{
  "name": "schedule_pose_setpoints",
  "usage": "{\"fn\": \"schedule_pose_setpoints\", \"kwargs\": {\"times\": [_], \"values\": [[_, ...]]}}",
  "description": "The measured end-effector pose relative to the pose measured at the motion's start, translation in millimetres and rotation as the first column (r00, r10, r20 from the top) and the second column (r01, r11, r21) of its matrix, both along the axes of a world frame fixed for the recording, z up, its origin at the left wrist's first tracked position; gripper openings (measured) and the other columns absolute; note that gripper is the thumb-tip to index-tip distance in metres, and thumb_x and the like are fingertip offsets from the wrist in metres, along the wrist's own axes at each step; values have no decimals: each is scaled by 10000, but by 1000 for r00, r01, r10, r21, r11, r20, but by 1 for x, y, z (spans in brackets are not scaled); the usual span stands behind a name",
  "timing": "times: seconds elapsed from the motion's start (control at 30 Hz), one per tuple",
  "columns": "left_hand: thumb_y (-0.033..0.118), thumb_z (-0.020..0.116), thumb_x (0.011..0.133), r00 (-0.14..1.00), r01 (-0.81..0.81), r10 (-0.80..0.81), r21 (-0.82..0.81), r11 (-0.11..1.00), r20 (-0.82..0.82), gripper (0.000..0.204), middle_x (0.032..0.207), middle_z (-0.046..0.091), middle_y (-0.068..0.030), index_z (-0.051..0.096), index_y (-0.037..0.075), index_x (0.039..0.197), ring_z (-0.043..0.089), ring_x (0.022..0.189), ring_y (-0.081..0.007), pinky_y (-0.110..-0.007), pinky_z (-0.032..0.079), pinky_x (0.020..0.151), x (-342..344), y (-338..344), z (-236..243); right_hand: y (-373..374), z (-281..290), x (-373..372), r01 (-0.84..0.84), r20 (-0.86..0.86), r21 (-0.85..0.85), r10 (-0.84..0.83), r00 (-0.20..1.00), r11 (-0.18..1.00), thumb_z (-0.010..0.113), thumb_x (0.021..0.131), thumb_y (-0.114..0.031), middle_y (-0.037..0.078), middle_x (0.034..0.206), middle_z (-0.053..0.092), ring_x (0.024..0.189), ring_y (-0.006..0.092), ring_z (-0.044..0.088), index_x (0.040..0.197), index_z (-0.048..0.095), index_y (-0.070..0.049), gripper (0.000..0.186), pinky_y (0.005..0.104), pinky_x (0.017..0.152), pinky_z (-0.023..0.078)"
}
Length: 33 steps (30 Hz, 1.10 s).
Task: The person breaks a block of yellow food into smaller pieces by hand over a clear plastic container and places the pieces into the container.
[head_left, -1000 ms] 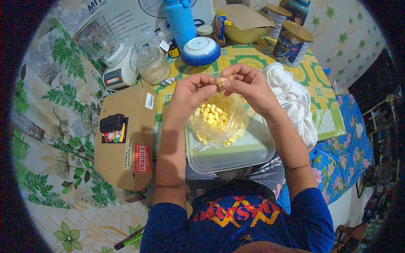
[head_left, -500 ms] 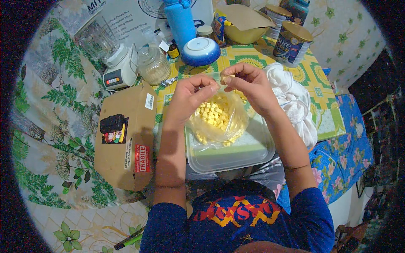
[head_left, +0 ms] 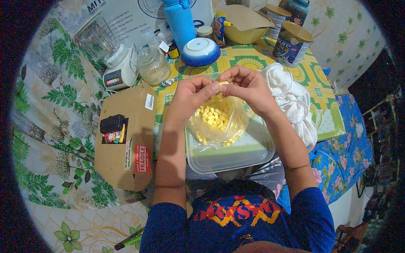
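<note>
A small pale-yellow piece [head_left: 223, 83] is pinched where my two hands meet, above a clear plastic bag. My left hand [head_left: 195, 93] is closed, with thumb and forefinger against the piece's left side. From the other side, the thumb and bent fingers of my right hand [head_left: 248, 89] grip it; they partly hide it. Below them the clear plastic bag [head_left: 237, 126] lies open, holding many small yellow cubes [head_left: 213, 116]. It rests in a shallow clear plastic tub [head_left: 253, 158] at the table's near edge.
A cardboard box [head_left: 122, 156] stands left of my left forearm. Bunched white cloth [head_left: 291, 101] lies at right. Behind are a blender [head_left: 120, 67], glass jar [head_left: 154, 69], blue-and-white bowl [head_left: 200, 52], blue bottle [head_left: 180, 25], yellow bowl [head_left: 244, 36] and a can [head_left: 291, 46].
My right hand has moved left with the yellow piece, so the fingertips of both hands, apart before, now meet over the bag. The bag and tub have stayed put.
</note>
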<state>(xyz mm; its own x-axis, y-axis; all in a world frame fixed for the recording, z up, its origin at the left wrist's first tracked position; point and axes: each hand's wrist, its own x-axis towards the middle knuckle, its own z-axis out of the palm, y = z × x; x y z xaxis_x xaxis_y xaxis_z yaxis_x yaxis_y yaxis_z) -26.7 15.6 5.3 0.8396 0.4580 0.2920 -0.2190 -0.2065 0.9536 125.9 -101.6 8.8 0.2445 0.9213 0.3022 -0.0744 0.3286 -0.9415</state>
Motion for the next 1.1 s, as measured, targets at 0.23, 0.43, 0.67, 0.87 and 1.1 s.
{"fn": "schedule_pose_setpoints", "kwargs": {"times": [0.23, 0.43, 0.67, 0.87, 1.1], "values": [[233, 644, 843, 1000, 1, -1, -32, 1000, 7, 207, 705, 584, 33, 643, 28, 809, 475, 650, -25, -191, 363, 583, -2, -3, 1, 1, 0, 1, -25, -12, 4, 25, 1000, 1000, 688, 775, -67, 52, 846, 651, 729, 100, 614, 967, 610, -13, 214, 231, 679, 499], [202, 643, 839, 1000, 3, -2, -38, 999, 11, 175, 743, 591, 24, 632, 27, 843, 490, 665, -31, -189, 383, 603, 0, -2, -1, 1, -3, 4, -10, -12, 0, 10, 1000, 1000, 685, 788, -99, 56, 872, 657, 739, 104, 613, 964, 608, -15, 209, 239, 678, 499], [130, 618, 834, 999, 36, -34, -60, 998, 34, 129, 782, 583, 21, 613, 21, 902, 499, 683, -38, -193, 399, 620, -3, 1, -3, -1, 3, 0, 4, -39, 12, -4, 999, 1000, 671, 807, -127, 38, 898, 662, 777, 91, 609, 967, 602, -31, 199, 241, 680, 488], [83, 593, 822, 999, 41, -39, -66, 997, 20, 121, 800, 586, 16, 607, 17, 921, 507, 699, -42, -194, 404, 628, -2, -1, -2, -2, 1, 1, 11, -19, 14, -10, 1000, 1000, 666, 814, -142, 39, 914, 667, 802, 92, 615, 968, 604, -41, 195, 238, 671, 481], [109, 586, 846, 1000, -2, 3, -48, 999, 16, 119, 809, 597, 18, 619, 12, 907, 502, 715, -44, -196, 399, 644, 2, -2, -3, -2, 1, 2, 4, -8, 31, -4, 1000, 1000, 636, 817, -75, 68, 952, 647, 843, 133, 601, 962, 609, -25, 156, 270, 696, 484]]}}
